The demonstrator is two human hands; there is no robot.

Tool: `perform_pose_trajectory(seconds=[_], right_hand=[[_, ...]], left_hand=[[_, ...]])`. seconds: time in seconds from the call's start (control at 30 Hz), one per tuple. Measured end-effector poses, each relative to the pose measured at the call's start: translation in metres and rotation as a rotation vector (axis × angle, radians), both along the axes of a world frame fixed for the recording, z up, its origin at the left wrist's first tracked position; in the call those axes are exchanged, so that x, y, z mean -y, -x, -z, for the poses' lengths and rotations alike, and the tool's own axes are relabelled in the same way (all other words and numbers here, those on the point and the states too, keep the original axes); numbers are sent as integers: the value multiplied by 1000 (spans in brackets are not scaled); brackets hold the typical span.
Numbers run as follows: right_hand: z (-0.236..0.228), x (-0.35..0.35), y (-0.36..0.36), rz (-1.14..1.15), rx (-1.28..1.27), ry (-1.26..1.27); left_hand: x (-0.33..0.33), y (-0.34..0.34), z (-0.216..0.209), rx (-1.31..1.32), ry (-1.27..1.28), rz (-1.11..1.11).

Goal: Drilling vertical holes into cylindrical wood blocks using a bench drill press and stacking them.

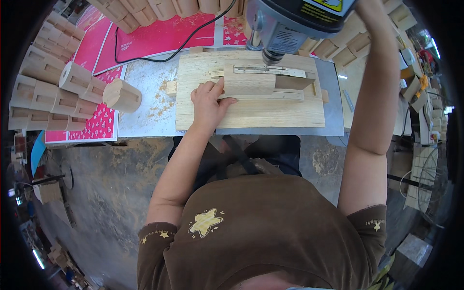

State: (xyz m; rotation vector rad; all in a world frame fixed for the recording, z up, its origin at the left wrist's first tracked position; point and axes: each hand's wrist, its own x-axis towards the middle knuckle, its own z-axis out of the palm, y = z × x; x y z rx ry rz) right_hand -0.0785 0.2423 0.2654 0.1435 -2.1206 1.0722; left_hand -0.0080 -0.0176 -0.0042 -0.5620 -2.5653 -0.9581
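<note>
My left hand [209,102] is closed at the left end of a pale wooden block [249,84], its thumb lying along the near side. The block rests in a wooden jig with a metal strip [258,70], on a flat wooden board [251,118]. Just above the strip is the chuck [272,58] of a grey-blue drill press [290,31]; any bit in it is too small to make out. Raised at the upper right, my right hand [368,10] is beside the drill head, its fingers hidden by the housing and the picture's edge.
Stacks of slotted wooden cylinders [43,92] stand at the left and along the back. One loose cylinder [122,95] sits nearer the board. A black cable [181,48] crosses the pink sheet [154,41]. Sawdust [162,89] is scattered on the table.
</note>
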Motion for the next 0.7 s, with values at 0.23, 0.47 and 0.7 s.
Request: perform_pose_trajectory(seconds=[0.23, 0.47, 0.7], right_hand=[[22, 7, -86, 267, 209, -482], [139, 26, -123, 59, -134, -120], [182, 20, -103, 15, -253, -177]], left_hand=[[2, -1, 0, 56, -12, -6], [2, 2, 5, 89, -43, 16], [-1, 1, 2, 9, 7, 7]])
